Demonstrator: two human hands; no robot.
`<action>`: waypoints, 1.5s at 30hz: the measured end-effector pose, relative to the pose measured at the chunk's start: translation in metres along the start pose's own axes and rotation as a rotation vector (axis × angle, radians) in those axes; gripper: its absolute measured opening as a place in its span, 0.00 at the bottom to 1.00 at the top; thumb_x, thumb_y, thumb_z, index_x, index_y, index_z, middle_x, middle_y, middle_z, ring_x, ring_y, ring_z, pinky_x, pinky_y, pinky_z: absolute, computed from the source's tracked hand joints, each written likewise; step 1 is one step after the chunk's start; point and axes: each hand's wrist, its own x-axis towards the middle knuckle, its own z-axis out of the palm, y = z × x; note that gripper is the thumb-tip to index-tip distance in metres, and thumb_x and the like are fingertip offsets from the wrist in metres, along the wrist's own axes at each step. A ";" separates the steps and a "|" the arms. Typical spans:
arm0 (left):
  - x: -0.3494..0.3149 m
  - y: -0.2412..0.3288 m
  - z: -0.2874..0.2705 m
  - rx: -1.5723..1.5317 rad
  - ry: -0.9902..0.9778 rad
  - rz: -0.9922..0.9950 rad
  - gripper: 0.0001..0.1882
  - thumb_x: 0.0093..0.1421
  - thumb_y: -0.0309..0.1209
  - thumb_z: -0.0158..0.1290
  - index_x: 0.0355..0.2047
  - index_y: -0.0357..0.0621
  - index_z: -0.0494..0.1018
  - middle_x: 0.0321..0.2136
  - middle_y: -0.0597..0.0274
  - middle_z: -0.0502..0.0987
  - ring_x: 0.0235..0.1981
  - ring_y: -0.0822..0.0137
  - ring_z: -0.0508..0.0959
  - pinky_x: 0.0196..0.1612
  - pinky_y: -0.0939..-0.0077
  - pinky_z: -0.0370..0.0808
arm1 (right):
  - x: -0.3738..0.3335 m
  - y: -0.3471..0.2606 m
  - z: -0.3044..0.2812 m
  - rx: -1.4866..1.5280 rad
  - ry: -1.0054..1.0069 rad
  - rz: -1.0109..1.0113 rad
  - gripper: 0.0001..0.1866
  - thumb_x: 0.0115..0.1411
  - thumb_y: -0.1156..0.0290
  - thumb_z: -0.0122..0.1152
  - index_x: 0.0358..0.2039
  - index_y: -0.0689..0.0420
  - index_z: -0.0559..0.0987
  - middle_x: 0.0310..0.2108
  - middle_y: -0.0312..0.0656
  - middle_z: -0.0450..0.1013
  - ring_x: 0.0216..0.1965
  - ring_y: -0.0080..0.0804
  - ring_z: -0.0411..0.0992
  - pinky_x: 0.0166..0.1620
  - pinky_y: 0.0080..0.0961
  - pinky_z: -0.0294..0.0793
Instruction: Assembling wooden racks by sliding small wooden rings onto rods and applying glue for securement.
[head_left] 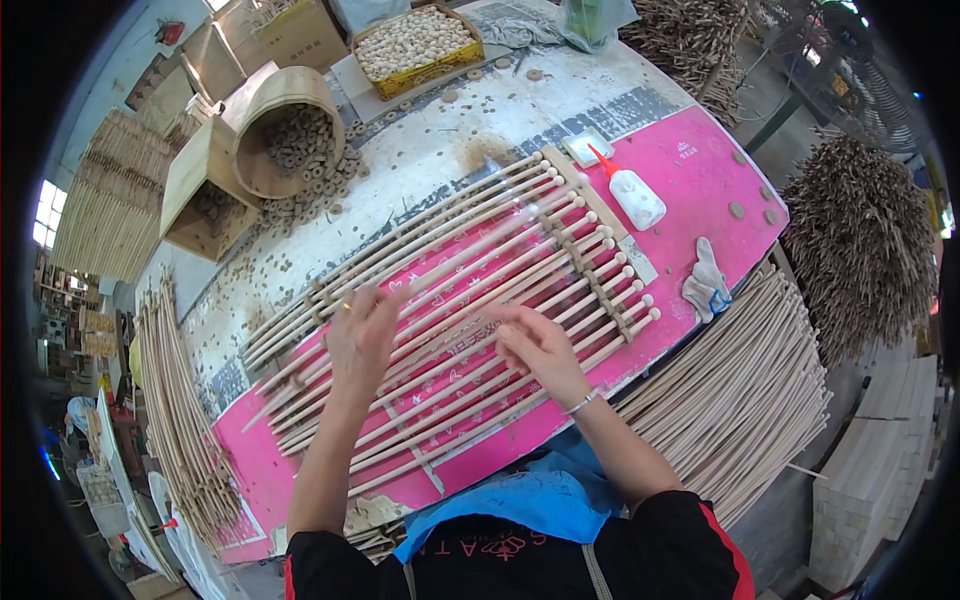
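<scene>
Our black fabric shirt (460,572), our left hand (362,338) loosely curled, our right hand (540,352) half-unfolded, both over the flat pink mat (705,160), any grip we cannot tell, slim pale wooden ball-ended rods (490,292) across it.

The rods (470,300) lie side by side on the table (420,165) before me, my left hand (362,335) above their left half and my right hand (540,350) above their right half. Knobs (607,243) sit at the rods' right ends. Right of the rods' far corner are a dish (586,148) and then a bottle (636,200); right of their near corner, a glove (706,280). Beyond the rods stands a basket (425,76) of balls (415,42); beyond them leftward, a tub (290,85) beside a box (185,170), rings (305,150) in and before the tub. One stick bundle (185,420) lies left of the rods, another stick pile (735,400) to their right.
</scene>
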 end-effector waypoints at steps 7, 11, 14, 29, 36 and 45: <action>-0.063 0.049 -0.055 -0.110 -0.112 -0.039 0.22 0.56 0.25 0.61 0.52 0.50 0.81 0.34 0.61 0.74 0.39 0.59 0.76 0.42 0.64 0.74 | 0.010 0.022 0.042 0.190 0.015 0.082 0.17 0.73 0.56 0.58 0.46 0.58 0.83 0.25 0.31 0.75 0.24 0.16 0.72 0.29 0.16 0.74; -0.101 0.030 -0.104 -0.163 -0.128 -0.292 0.33 0.56 0.39 0.67 0.63 0.50 0.74 0.52 0.54 0.76 0.52 0.52 0.75 0.53 0.56 0.70 | 0.001 -0.004 0.014 0.233 0.119 -0.070 0.18 0.73 0.56 0.58 0.41 0.58 0.84 0.25 0.32 0.75 0.25 0.16 0.73 0.28 0.16 0.73; -0.136 0.016 -0.125 -0.375 -0.222 -0.600 0.29 0.56 0.37 0.67 0.59 0.45 0.77 0.45 0.57 0.79 0.41 0.57 0.81 0.43 0.65 0.77 | -0.001 -0.013 -0.003 0.303 0.088 -0.121 0.16 0.74 0.58 0.57 0.40 0.59 0.83 0.26 0.33 0.76 0.26 0.16 0.72 0.28 0.15 0.72; -0.125 0.074 -0.077 -0.503 -0.160 -0.411 0.21 0.63 0.27 0.60 0.57 0.42 0.77 0.38 0.51 0.81 0.39 0.52 0.83 0.42 0.62 0.78 | -0.040 0.030 0.080 0.196 -0.175 0.051 0.15 0.73 0.58 0.59 0.44 0.58 0.84 0.29 0.33 0.78 0.28 0.16 0.74 0.33 0.15 0.76; -0.119 0.095 -0.070 -0.679 -0.181 -0.520 0.38 0.65 0.20 0.56 0.74 0.51 0.60 0.28 0.59 0.76 0.25 0.70 0.74 0.32 0.74 0.73 | -0.051 0.016 0.069 0.052 -0.255 0.026 0.17 0.71 0.64 0.61 0.57 0.54 0.80 0.38 0.33 0.80 0.35 0.15 0.75 0.36 0.16 0.76; -0.148 0.083 -0.076 -0.758 -0.151 -0.540 0.27 0.66 0.19 0.56 0.65 0.44 0.72 0.28 0.68 0.76 0.28 0.79 0.71 0.31 0.82 0.70 | -0.043 0.000 0.026 0.114 -0.104 -0.089 0.17 0.70 0.70 0.61 0.57 0.60 0.80 0.35 0.35 0.78 0.32 0.16 0.75 0.36 0.16 0.78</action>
